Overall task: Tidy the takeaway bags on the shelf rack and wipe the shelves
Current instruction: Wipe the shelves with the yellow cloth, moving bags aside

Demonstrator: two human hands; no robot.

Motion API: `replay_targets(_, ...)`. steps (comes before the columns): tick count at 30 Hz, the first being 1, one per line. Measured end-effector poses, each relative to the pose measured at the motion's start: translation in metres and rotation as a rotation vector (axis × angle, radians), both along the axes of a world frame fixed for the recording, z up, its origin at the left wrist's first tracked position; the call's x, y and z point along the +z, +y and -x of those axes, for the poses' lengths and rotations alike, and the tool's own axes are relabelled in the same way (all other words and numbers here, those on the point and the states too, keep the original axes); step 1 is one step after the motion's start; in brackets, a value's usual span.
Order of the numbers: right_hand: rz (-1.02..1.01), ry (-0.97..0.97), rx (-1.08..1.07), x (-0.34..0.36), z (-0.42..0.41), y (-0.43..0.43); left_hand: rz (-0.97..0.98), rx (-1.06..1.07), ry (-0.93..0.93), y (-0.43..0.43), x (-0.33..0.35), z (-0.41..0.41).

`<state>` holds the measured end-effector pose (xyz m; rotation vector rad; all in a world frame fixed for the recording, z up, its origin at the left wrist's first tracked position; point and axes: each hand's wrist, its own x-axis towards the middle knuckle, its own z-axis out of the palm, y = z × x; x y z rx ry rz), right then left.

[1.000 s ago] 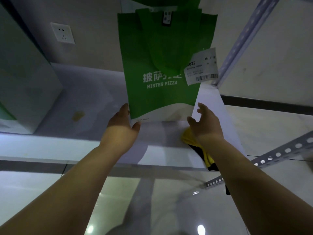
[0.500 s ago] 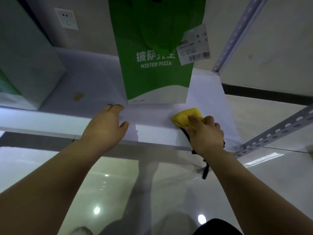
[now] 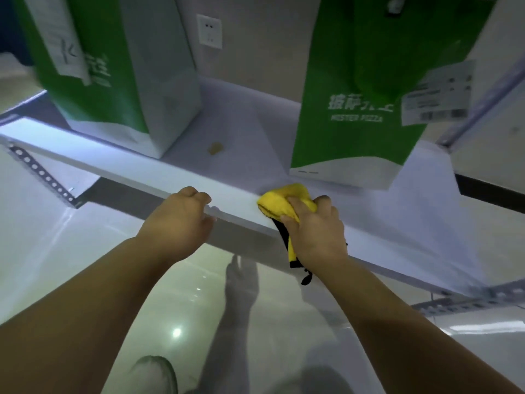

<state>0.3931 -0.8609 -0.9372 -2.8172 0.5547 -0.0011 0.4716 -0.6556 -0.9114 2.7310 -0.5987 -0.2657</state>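
Shelf point(image 3: 176, 173), white: two green Mister Pizza takeaway bags standing upright, left bag point(image 3: 113, 72), right bag point(image 3: 366, 109); tidying apparently done. Yellow cloth point(image 3: 279, 204) at front edge, clenched in right hand point(image 3: 315, 231). Left hand point(image 3: 179, 220) curled over edge. Brown spot point(image 3: 215, 148) unwiped; wiping barely begun.

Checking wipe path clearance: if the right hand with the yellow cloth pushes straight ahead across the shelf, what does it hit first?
Most likely the base of the green pizza bag, which stands just beyond the yellow cloth held in the right hand. Only a narrow strip of bare shelf shows between them; exact depth is unclear.
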Motion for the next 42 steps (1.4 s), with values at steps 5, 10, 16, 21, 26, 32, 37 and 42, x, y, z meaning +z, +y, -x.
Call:
replay_targets(5,0.061,-0.010,0.151,-0.009,-0.044,0.040,0.027,0.028,-0.062,0.024,-0.004,-0.023)
replay_targets(10,0.124,-0.026,0.162,-0.014,-0.094,0.053,0.036,-0.090,-0.058,0.036,-0.015,-0.041)
replay_targets(16,0.072,0.043,0.025,-0.019,-0.168,0.046,0.041,-0.047,-0.144,0.044,-0.031,-0.056)
replay_targets(21,0.080,0.074,-0.065,-0.013,-0.210,0.059,0.014,-0.055,-0.152,0.045,-0.037,-0.061)
replay_targets(26,0.148,0.042,0.187,-0.014,-0.180,0.072,-0.007,-0.026,-0.133,0.042,-0.040,-0.060)
replay_targets(32,0.128,0.050,0.225,-0.009,-0.162,0.051,0.018,-0.058,-0.127,0.046,-0.043,-0.054)
replay_targets(37,0.144,0.197,0.054,-0.006,-0.176,0.075,-0.023,-0.097,-0.155,0.046,-0.056,-0.043)
replay_targets(42,0.184,0.036,0.255,-0.012,-0.144,0.071,0.015,-0.076,-0.154,0.049,-0.061,-0.037)
